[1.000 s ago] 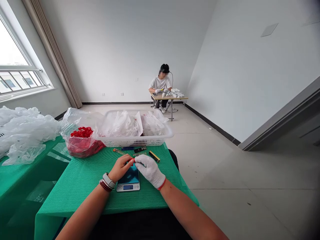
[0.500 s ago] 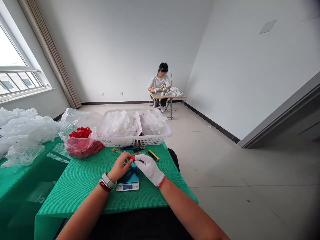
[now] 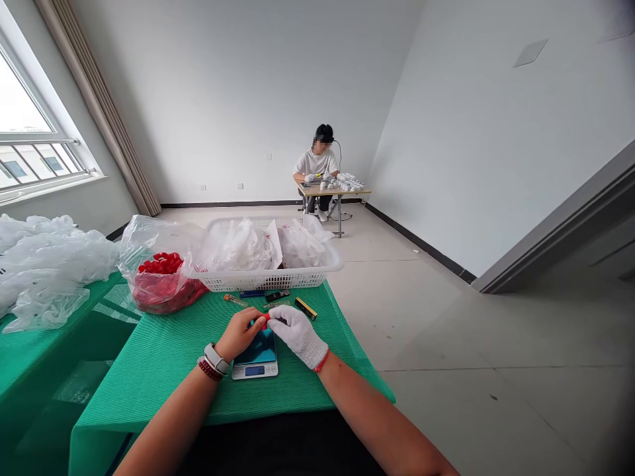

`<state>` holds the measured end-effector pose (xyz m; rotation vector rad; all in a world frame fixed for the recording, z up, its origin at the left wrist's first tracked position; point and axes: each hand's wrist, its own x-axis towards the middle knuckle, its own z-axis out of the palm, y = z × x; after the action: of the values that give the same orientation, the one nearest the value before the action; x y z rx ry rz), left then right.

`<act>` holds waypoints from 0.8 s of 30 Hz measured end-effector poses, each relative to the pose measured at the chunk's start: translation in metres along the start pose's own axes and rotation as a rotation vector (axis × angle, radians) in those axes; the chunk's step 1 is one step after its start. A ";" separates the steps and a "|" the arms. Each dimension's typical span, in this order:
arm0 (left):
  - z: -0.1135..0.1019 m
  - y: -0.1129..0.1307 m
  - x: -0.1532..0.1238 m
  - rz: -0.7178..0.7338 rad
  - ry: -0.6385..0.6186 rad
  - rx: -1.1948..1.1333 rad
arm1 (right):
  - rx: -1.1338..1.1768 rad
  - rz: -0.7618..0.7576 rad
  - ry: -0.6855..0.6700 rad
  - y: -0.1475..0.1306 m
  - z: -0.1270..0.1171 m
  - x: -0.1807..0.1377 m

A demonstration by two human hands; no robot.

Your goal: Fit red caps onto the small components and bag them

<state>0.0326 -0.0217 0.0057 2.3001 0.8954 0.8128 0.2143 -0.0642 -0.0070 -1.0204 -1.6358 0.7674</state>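
My bare left hand point(image 3: 241, 332), with a watch on its wrist, and my right hand point(image 3: 296, 334) in a white glove meet over a small digital scale point(image 3: 255, 359) on the green table point(image 3: 163, 370). Both pinch a small red piece point(image 3: 266, 318) between their fingertips, just above the scale's blue platform. What else the fingers hold is too small to make out.
A white plastic basket point(image 3: 268, 277) with clear bags stands behind the scale. Left of it sits a clear bag of red caps point(image 3: 161, 281). Small tools point(image 3: 306, 308) lie by the basket. Crumpled plastic bags point(image 3: 44, 264) lie far left. Another person point(image 3: 317, 165) sits at a far table.
My hands have stayed together over the scale, shifting only slightly. The view has dipped a little.
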 end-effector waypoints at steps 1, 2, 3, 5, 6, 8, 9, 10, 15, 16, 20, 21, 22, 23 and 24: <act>0.000 0.000 0.000 0.004 -0.022 0.007 | -0.022 -0.019 -0.013 -0.001 -0.001 0.000; 0.000 -0.001 0.000 0.008 -0.043 0.012 | -0.045 -0.039 -0.026 -0.002 -0.001 0.000; 0.001 -0.001 0.000 0.012 -0.057 0.014 | -0.068 -0.058 -0.036 -0.004 -0.002 0.000; 0.001 0.000 0.000 0.023 -0.057 0.013 | -0.107 -0.090 -0.043 -0.005 -0.003 0.000; 0.001 0.000 -0.001 0.028 -0.043 0.013 | -0.119 -0.102 -0.037 -0.005 -0.003 0.001; 0.002 0.000 -0.001 0.039 -0.001 0.011 | -0.123 -0.111 -0.020 -0.003 -0.002 0.001; 0.002 0.000 -0.001 0.044 0.022 0.009 | -0.117 -0.108 -0.013 -0.002 -0.002 0.001; 0.002 0.000 -0.002 0.049 0.043 0.006 | -0.105 -0.100 -0.008 -0.001 -0.002 0.000; 0.001 -0.003 -0.002 0.082 0.117 -0.028 | -0.024 -0.024 -0.012 0.005 0.000 0.000; 0.002 -0.004 -0.002 0.087 0.126 -0.029 | -0.013 -0.013 -0.014 0.005 0.001 0.000; 0.002 -0.005 -0.002 0.093 0.137 -0.009 | 0.047 0.030 -0.038 0.005 0.002 0.000; 0.002 -0.005 -0.002 0.093 0.133 -0.004 | 0.066 0.040 -0.048 0.006 0.002 0.001; 0.002 -0.004 -0.002 0.092 0.129 0.003 | 0.085 0.048 -0.057 0.006 0.003 0.001; 0.002 -0.003 -0.002 0.091 0.127 0.010 | 0.102 0.054 -0.065 0.007 0.003 0.001; 0.001 -0.002 -0.002 0.092 0.127 0.019 | 0.117 0.062 -0.071 0.007 0.003 0.002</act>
<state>0.0315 -0.0224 0.0027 2.3419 0.8600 1.0039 0.2129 -0.0595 -0.0135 -0.9736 -1.6056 0.9388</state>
